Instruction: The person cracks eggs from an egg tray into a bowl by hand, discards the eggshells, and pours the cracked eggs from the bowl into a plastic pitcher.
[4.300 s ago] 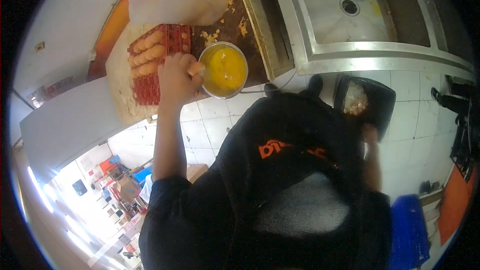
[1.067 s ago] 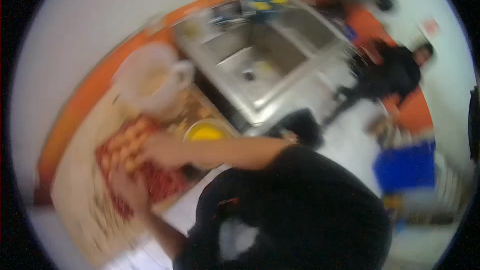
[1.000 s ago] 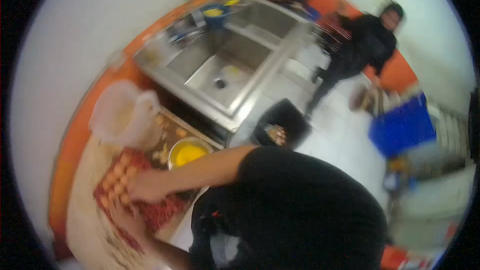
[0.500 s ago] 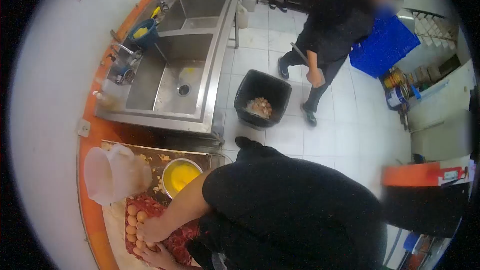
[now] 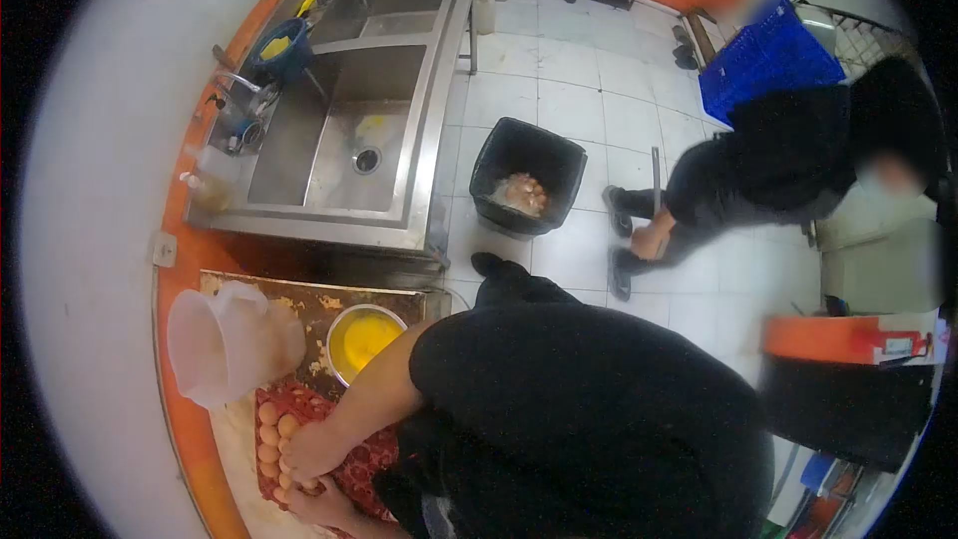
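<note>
Brown eggs [image 5: 268, 435] sit in rows at the left side of a red egg tray [image 5: 359, 474]. My right hand [image 5: 314, 449] reaches down over the eggs, its fingers curled at one of them and partly hidden. Just below it, my left hand [image 5: 324, 509] is curled around an egg [image 5: 311, 487] at the tray's near part. Both hands are close together. Beyond the tray stands a metal bowl [image 5: 332, 372] of yellow beaten egg [image 5: 365, 341]. A translucent plastic pitcher [image 5: 215, 349] is to its left.
A steel double sink [image 5: 424, 130] stands ahead, holding a blue basin [image 5: 284, 52]. On the tiled floor is a black bin [image 5: 529, 150] with eggshells. A co-worker [image 5: 758, 165] bends over at right, holding a stick-like thing [image 5: 657, 175], near a blue crate [image 5: 768, 55].
The co-worker has moved towards the lower right and bent lower. My hands stay at the eggs, shifted slightly. The view has tipped a little.
</note>
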`<act>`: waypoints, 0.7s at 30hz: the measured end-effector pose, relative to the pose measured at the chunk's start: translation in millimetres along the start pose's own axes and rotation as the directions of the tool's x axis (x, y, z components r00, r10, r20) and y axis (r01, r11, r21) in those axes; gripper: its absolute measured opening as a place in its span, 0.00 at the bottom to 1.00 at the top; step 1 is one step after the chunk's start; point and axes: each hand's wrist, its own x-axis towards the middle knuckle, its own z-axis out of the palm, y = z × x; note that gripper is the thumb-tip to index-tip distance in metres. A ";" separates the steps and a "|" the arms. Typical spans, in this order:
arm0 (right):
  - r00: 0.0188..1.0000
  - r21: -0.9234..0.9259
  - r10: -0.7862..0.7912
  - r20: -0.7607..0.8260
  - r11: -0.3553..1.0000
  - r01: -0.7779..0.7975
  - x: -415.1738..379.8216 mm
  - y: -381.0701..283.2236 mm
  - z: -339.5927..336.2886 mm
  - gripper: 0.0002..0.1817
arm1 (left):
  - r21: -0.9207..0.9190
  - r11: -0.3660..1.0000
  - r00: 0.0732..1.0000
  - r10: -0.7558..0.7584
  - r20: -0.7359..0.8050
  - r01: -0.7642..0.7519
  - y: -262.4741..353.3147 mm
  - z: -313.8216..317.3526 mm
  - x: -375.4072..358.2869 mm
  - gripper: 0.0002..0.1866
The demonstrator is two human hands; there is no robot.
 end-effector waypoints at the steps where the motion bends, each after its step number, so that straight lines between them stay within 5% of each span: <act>1: 1.000 0.029 -0.014 0.010 1.000 0.013 0.2 0.4 -1.5 0.09 | -0.065 0.998 0.998 0.004 -0.070 -0.008 3.2 0.1 0.8 0.18; 5: 0.994 -0.067 -0.068 -0.088 0.996 0.062 -2.6 2.5 7.0 0.10 | -0.040 0.998 0.999 -0.052 -0.014 0.051 5.4 -4.6 0.4 0.18; 10: 0.993 0.049 -0.075 -0.090 0.996 0.080 -11.7 0.9 -8.9 0.10 | -0.005 0.970 0.962 -0.240 0.130 0.243 17.6 -14.9 5.7 0.23; 13: 0.991 0.064 -0.060 -0.116 0.996 0.067 -9.4 4.5 10.1 0.10 | 0.049 0.987 0.988 -0.150 -0.041 0.152 7.9 -6.2 2.3 0.26; 17: 0.993 0.267 0.115 0.011 0.957 -0.114 -6.5 4.5 15.4 0.11 | -0.060 0.985 0.986 -0.163 -0.022 0.162 17.3 -14.0 6.1 0.28; 19: 0.988 -0.004 -0.076 -0.134 0.997 0.076 -10.1 5.3 10.3 0.12 | -0.114 0.982 0.988 -0.150 0.038 0.153 11.7 -11.2 6.7 0.28; 21: 0.992 0.011 -0.065 -0.111 0.998 0.067 -11.0 3.5 2.9 0.12 | -0.088 0.978 0.981 -0.184 0.061 0.189 6.9 -6.7 4.4 0.29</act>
